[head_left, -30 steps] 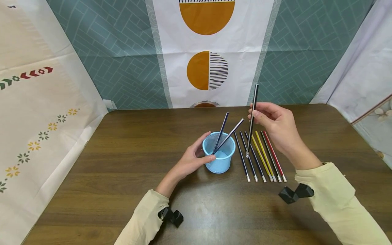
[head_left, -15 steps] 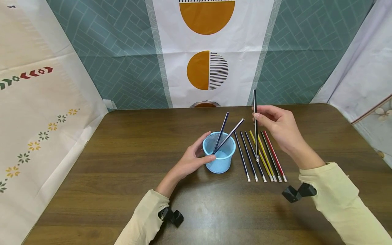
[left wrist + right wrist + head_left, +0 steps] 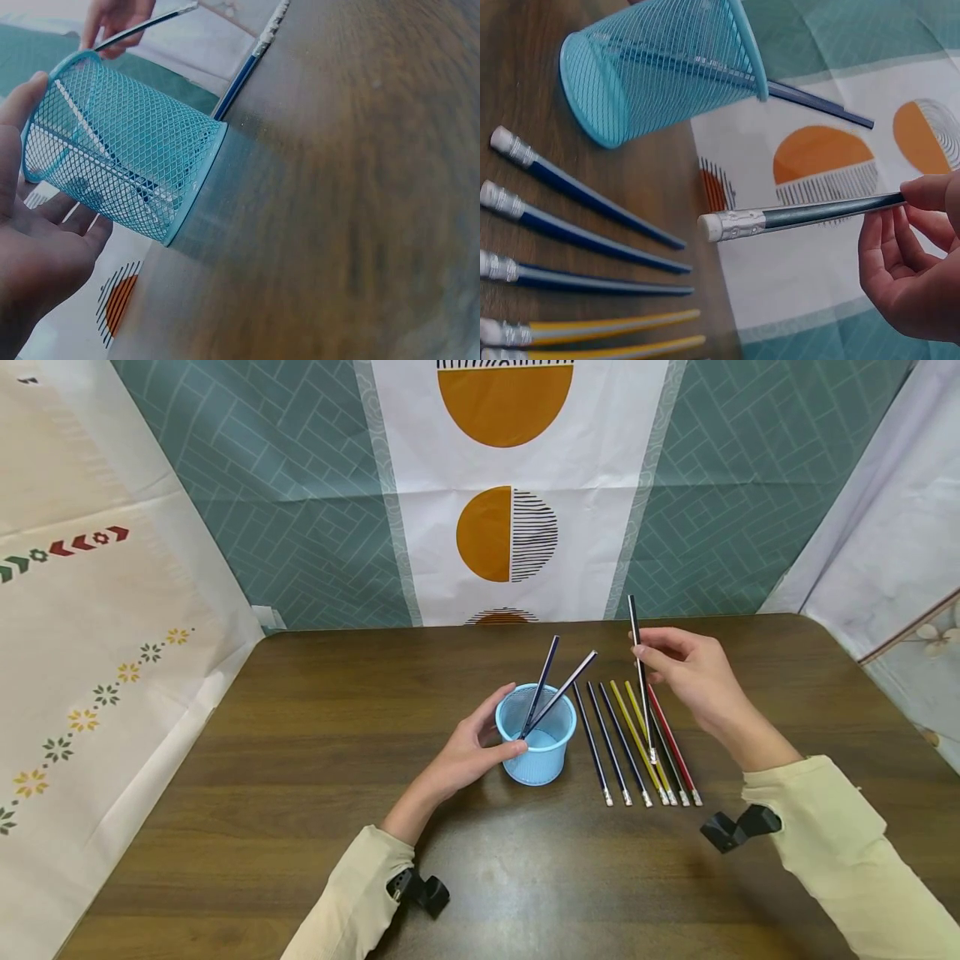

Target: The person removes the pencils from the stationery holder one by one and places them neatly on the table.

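My left hand [image 3: 467, 758] holds the light blue mesh pencil cup [image 3: 536, 768], thumb near the rim and fingers round its far side. Two dark blue pencils [image 3: 545, 670] lean inside the cup. To its right, my right hand [image 3: 693, 681] pinches a dark pencil [image 3: 832, 211] between thumb and fingers, eraser end down, above the row on the table. In the right wrist view its white eraser and silver ferrule point away from the hand. That row holds three blue pencils [image 3: 613, 743], two yellow pencils [image 3: 637, 735], a dark pencil [image 3: 672, 758] and a red pencil [image 3: 678, 750].
Everything stands on a brown wooden table [image 3: 300, 793]. A patterned cloth [image 3: 315, 510] hangs behind its far edge, with pale cloths on both sides. Each sleeve carries a black wrist device [image 3: 420, 891].
My right hand has moved right and slightly nearer with the dark pencil, from over the blue pencils to over the yellow and dark ones. The left hand and cup stay put.
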`<state>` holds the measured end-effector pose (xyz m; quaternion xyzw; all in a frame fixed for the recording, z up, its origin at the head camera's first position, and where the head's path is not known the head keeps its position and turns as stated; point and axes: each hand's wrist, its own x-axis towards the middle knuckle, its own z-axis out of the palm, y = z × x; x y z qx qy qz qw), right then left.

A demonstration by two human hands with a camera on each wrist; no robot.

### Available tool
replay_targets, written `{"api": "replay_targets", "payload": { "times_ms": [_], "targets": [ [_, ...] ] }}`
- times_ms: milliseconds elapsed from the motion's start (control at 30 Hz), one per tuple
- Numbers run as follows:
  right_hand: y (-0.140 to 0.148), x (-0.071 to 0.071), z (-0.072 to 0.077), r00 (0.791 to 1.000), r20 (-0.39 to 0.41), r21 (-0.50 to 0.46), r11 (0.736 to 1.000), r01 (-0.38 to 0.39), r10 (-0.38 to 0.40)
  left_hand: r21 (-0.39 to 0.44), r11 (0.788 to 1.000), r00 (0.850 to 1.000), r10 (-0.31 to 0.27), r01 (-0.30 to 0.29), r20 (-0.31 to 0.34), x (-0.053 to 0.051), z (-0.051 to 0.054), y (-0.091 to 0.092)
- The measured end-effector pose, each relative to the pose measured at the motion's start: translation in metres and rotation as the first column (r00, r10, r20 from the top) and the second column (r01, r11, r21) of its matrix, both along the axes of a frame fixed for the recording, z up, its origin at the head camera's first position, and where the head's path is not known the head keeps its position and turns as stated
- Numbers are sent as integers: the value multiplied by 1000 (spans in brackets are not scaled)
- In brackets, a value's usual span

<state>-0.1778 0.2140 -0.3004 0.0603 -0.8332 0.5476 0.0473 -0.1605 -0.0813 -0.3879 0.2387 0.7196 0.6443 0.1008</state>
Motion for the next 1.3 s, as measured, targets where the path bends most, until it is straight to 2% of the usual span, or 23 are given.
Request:
{"api": "replay_targets", "payload": {
  "times_ms": [333, 633, 800, 1033, 1300],
  "targets": [
    [17, -6, -13, 997, 71, 5, 1000, -18, 17, -24, 1000, 1000, 11, -11, 3, 0, -1, 0],
    [28, -13, -24, 989, 142, 82, 996, -40, 28, -10, 1000, 1000, 6, -6, -6, 0, -1, -1],
    [34, -16, -30, 987, 158, 95, 995, -43, 27, -1, 1000, 1000, 5, -5, -10, 0, 0, -1],
    [44, -14, -40, 983, 181, 171, 984, -43, 11, 8, 1000, 1000, -1, 1, 8, 0, 1, 1],
    [54, -14, -52, 981, 196, 200, 979, -28, -12, -8, 1000, 1000, 4, -4, 12, 0, -1, 1]
  ]
}}
